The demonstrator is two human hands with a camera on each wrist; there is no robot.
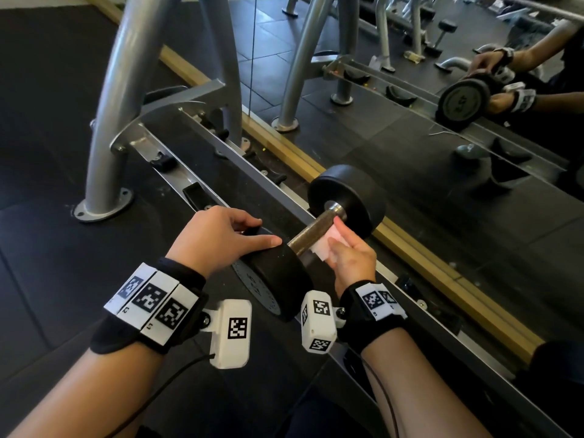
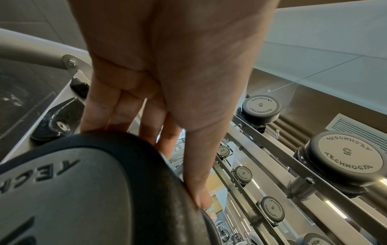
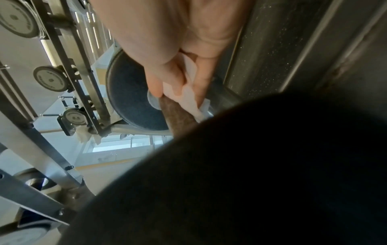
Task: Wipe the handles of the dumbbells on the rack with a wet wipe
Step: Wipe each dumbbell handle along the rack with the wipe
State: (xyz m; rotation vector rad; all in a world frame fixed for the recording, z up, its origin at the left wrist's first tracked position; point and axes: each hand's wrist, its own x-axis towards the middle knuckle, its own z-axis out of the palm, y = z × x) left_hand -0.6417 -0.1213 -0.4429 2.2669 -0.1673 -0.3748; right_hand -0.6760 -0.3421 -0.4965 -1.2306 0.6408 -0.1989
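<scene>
A black dumbbell lies across the lowest rails of the rack (image 1: 202, 143), its bare metal handle (image 1: 313, 230) running between a near head (image 1: 278, 279) and a far head (image 1: 350, 197). My left hand (image 1: 234, 238) grips the top rim of the near head (image 2: 83, 190), fingers over the far side and thumb (image 2: 199, 190) along the edge. My right hand (image 1: 344, 254) pinches a white wet wipe (image 1: 327, 245) and presses it against the right side of the handle. In the right wrist view the wipe (image 3: 190, 101) sits on the handle (image 3: 178, 116) close to the far head (image 3: 130, 102).
Empty black cradles (image 1: 194, 192) line the rails to the left. Grey rack legs (image 1: 107, 128) stand bolted to the dark floor. A mirror with a wooden base strip (image 1: 410, 248) runs behind the rack. Several more dumbbells (image 2: 345, 159) hang on upper tiers.
</scene>
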